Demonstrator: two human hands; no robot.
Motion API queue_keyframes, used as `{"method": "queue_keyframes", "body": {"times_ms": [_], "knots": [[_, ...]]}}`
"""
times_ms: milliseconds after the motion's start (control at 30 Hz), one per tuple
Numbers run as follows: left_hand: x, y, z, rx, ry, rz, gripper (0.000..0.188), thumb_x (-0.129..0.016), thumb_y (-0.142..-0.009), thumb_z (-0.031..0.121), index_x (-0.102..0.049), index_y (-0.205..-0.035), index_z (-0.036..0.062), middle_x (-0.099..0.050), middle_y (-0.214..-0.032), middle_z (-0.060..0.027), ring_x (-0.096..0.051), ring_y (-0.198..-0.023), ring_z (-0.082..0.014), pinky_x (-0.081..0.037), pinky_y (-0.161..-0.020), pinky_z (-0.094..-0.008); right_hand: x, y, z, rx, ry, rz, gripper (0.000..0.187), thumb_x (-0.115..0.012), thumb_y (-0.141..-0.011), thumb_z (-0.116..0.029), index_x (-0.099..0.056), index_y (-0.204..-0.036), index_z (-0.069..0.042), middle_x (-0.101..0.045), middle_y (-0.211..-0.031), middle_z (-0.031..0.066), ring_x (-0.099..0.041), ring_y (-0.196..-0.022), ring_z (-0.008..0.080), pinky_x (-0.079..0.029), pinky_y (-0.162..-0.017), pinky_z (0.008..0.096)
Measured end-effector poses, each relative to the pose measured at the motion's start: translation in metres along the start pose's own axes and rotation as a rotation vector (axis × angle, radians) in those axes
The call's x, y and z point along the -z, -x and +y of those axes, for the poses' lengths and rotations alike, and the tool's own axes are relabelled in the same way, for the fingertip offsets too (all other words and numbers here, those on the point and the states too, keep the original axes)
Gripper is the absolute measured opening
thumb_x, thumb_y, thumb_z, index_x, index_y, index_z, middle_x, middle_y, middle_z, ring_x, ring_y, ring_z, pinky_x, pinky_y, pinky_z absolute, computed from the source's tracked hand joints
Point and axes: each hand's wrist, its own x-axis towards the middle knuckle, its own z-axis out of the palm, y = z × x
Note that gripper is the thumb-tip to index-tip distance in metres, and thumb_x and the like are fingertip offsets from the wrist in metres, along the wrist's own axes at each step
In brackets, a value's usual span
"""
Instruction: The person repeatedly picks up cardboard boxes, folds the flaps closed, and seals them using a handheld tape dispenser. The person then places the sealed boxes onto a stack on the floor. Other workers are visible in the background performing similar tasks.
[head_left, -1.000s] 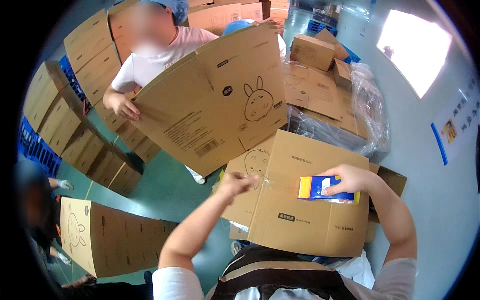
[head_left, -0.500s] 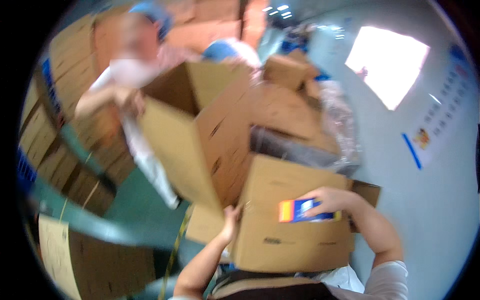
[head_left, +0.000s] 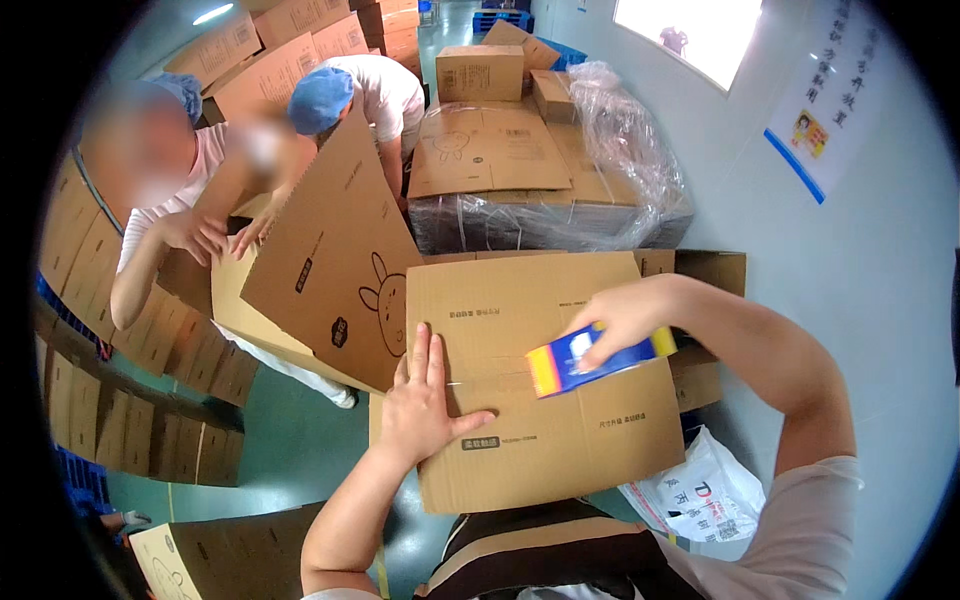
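A brown cardboard box [head_left: 540,450] stands in front of me, its broad printed face turned up. My left hand [head_left: 420,405] lies flat on the left part of that face, fingers spread. My right hand [head_left: 628,318] grips a flat blue pack [head_left: 600,360] with yellow ends, holding it over the box's upper right part. Whether the pack touches the cardboard I cannot tell. Just left of the box, another large carton [head_left: 335,260] with a rabbit drawing stands tilted, and a co-worker's hands [head_left: 215,238] are at its far left edge.
Two people in blue caps are at the left. Beyond my box is a plastic-wrapped stack of cartons [head_left: 490,165]. A pale wall [head_left: 840,270] runs along the right. A white bag [head_left: 705,490] lies beside the box, and another carton [head_left: 230,550] stands at lower left.
My left hand has moved from the box's left edge onto its face. My right hand still holds the pack, now tilted. The neighbouring carton has swung lower and left. The view has shifted.
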Motion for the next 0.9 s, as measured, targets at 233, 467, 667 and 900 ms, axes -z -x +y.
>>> {"method": "queue_keyframes", "body": {"times_ms": [233,467,667,900], "knots": [[-0.002,-0.001,0.005,0.046,-0.043,-0.031,0.119,-0.059,-0.059,0.071,-0.012,-0.136,-0.0056,-0.007,-0.144,-0.022,-0.046,-0.109,-0.0446,-0.046,-0.084,-0.0421,-0.009,0.087,0.118,-0.319,0.015,0.017,0.053,-0.066,-0.073,-0.04,-0.053,-0.121,-0.023,-0.062,-0.106,0.0082,-0.06,-0.091,0.0204,-0.047,-0.08,0.0299],[-0.001,-0.008,0.005,0.02,-0.026,-0.029,0.119,-0.064,-0.056,0.067,-0.013,-0.135,-0.0062,-0.008,-0.144,-0.0208,-0.04,-0.116,-0.0423,-0.044,-0.088,-0.041,-0.036,0.132,0.21,-0.389,0.01,0.038,0.057,-0.068,-0.067,-0.043,-0.055,-0.119,-0.025,-0.062,-0.104,0.01,-0.06,-0.092,0.0233,-0.046,-0.081,0.0324],[-0.001,-0.002,0.005,0.022,-0.005,-0.034,0.119,-0.062,-0.057,0.068,-0.011,-0.136,-0.0048,-0.008,-0.144,-0.0213,-0.04,-0.117,-0.0404,-0.044,-0.086,-0.0399,-0.07,0.041,0.16,-0.362,0.361,0.093,0.044,-0.063,-0.065,-0.041,-0.065,-0.098,-0.012,-0.065,-0.091,0.0103,-0.062,-0.086,0.0251,-0.05,-0.069,0.0396],[-0.004,-0.014,0.008,-0.023,0.029,-0.042,0.12,-0.06,-0.058,0.07,-0.008,-0.137,-0.0029,-0.007,-0.144,-0.0218,-0.034,-0.122,-0.0405,-0.042,-0.089,-0.0417,-0.144,-0.039,0.198,-0.487,0.717,-0.126,0.032,-0.062,-0.076,-0.022,-0.064,-0.105,-0.009,-0.06,-0.111,0.0093,-0.059,-0.099,0.0238,-0.049,-0.075,0.0366]]}}
